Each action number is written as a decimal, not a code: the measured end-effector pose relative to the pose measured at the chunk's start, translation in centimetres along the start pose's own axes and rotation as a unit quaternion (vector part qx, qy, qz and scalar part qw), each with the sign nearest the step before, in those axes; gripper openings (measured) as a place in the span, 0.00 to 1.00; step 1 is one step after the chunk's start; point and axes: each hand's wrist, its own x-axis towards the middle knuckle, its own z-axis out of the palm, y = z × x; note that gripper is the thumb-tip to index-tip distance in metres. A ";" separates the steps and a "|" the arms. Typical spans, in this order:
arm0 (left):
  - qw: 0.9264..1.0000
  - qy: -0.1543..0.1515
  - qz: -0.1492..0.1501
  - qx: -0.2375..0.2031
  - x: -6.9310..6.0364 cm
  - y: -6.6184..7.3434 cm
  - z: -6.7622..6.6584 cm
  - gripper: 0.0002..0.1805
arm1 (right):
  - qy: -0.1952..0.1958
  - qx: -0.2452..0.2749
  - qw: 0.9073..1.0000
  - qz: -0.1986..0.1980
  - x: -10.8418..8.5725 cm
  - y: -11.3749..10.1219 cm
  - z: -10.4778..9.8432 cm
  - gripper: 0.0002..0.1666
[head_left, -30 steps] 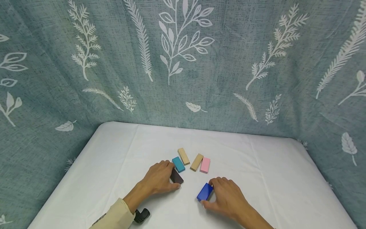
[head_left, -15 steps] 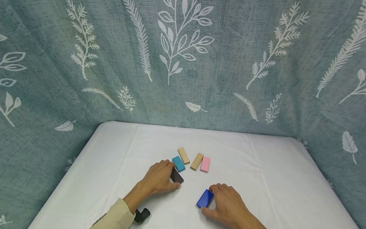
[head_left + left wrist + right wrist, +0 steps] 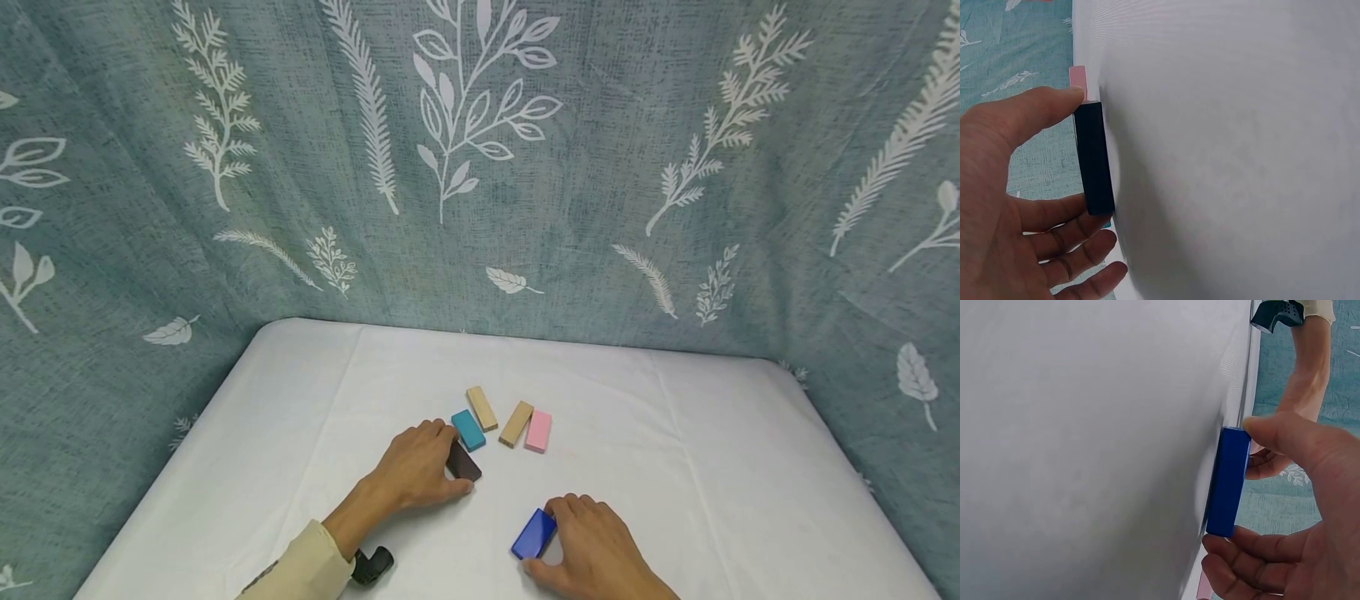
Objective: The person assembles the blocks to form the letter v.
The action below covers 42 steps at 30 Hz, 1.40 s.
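The person's left hand [image 3: 420,467] pinches a smooth, dark rectangular block [image 3: 462,463] end to end between thumb and fingers, and the right hand [image 3: 592,546] grips a faintly shiny blue block [image 3: 534,534] likewise, near five o'clock from the dark one. In the head view, the dark block's long axis runs from eleven to five o'clock, the blue one's from one to seven. On the white, lightly creased cloth [image 3: 675,483], a teal block [image 3: 468,431] lies at twelve from the dark block, slim wood-toned blocks [image 3: 482,408] at one and two, a pink block [image 3: 537,432] just beside the second.
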 end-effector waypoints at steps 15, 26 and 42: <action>1.000 0.007 0.004 0.005 -0.1 0.1 0.2 0.39 | 0.023 -0.023 0.999 0.001 0.1 -0.2 0.8 0.44; 1.000 0.006 0.001 0.000 -0.3 0.0 0.4 0.40 | 0.020 -0.021 1.000 0.006 -0.2 -0.3 1.1 0.45; 1.000 0.003 0.000 0.002 -0.5 0.1 0.6 0.41 | 0.044 -0.036 0.998 -0.007 -0.6 -0.2 1.6 0.45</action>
